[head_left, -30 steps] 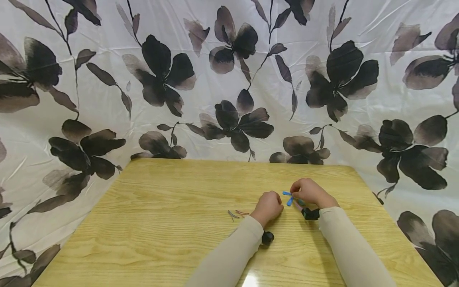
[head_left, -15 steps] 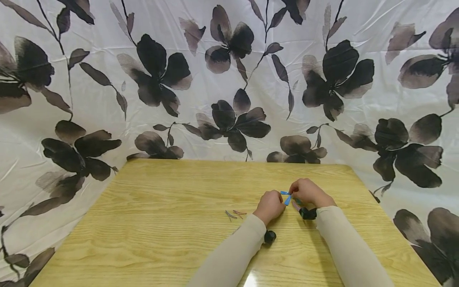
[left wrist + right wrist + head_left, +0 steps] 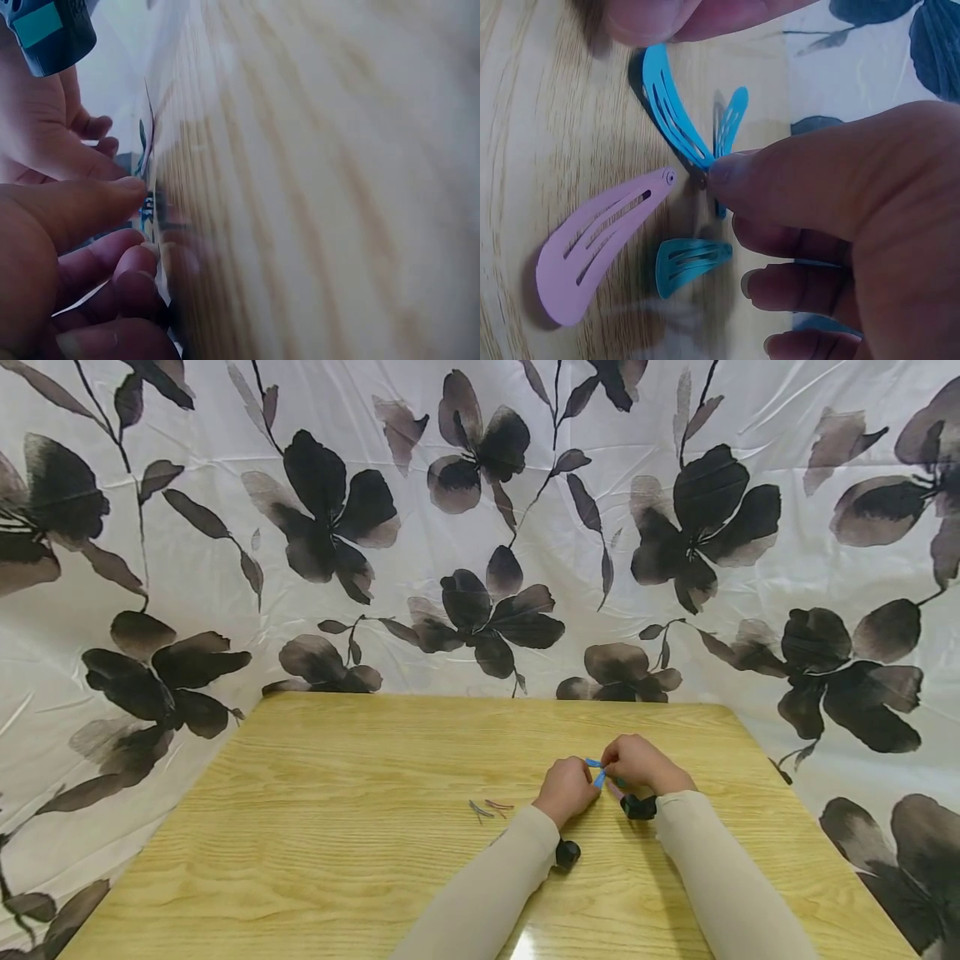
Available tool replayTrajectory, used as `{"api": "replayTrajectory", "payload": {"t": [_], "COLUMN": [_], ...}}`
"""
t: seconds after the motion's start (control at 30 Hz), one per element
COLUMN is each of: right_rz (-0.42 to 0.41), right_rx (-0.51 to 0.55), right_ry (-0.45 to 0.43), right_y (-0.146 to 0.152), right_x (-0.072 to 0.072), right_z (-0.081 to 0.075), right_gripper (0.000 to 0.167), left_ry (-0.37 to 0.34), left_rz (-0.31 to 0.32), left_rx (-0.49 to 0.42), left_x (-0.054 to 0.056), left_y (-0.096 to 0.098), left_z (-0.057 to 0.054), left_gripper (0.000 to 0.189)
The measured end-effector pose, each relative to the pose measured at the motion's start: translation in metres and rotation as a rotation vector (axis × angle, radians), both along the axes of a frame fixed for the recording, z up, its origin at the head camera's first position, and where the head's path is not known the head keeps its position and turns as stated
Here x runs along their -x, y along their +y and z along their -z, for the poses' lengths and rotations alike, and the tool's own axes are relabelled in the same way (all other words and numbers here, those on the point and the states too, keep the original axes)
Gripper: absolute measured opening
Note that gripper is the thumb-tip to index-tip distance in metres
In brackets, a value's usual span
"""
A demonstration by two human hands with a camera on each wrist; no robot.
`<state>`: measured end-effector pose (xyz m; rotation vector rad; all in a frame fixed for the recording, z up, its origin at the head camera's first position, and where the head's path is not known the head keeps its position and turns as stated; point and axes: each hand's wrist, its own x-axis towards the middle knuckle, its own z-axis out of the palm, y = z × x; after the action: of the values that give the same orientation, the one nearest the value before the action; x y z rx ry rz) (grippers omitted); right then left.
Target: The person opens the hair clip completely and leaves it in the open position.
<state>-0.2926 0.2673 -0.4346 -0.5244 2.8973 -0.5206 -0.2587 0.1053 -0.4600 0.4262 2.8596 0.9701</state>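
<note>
My right hand (image 3: 639,762) pinches the narrow end of a bright blue snap hair clip (image 3: 655,69) between thumb and finger, low over the table. A second, slimmer blue hair clip (image 3: 740,97) crosses near the thumb tip; whether it is held too is hard to tell. At the wide end of the first clip, my left hand (image 3: 567,789) has its curled thumb and fingertips, which partly cover it. In the right wrist view, a pink hair clip (image 3: 555,289) and a small teal hair clip (image 3: 665,274) lie on the wood beside the right hand.
Left of the left hand, a few thin greyish clips (image 3: 480,811) and reddish clips (image 3: 498,805) lie on the wooden table (image 3: 337,860). A floral cloth (image 3: 420,552) hangs behind the table's far edge. Each wrist carries a black camera (image 3: 567,854).
My left hand has closed the gap to the right hand and now meets the blue hair clip. The right hand stays at the clips, shifting slightly left in view.
</note>
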Motion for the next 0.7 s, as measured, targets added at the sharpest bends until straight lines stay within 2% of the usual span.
{"api": "replayTrajectory", "payload": {"t": [0.7], "right_rz": [-0.001], "right_rx": [0.021], "right_ry": [0.015], "right_y": [0.0025], "right_x": [-0.0033], "right_z": [-0.0002], "right_gripper": [0.013], "left_ry": [0.005], "left_rz": [-0.023], "left_rx": [0.027], "left_x": [0.0006], "left_y": [0.0006], "left_z": [0.0002], "left_gripper": [0.032]}}
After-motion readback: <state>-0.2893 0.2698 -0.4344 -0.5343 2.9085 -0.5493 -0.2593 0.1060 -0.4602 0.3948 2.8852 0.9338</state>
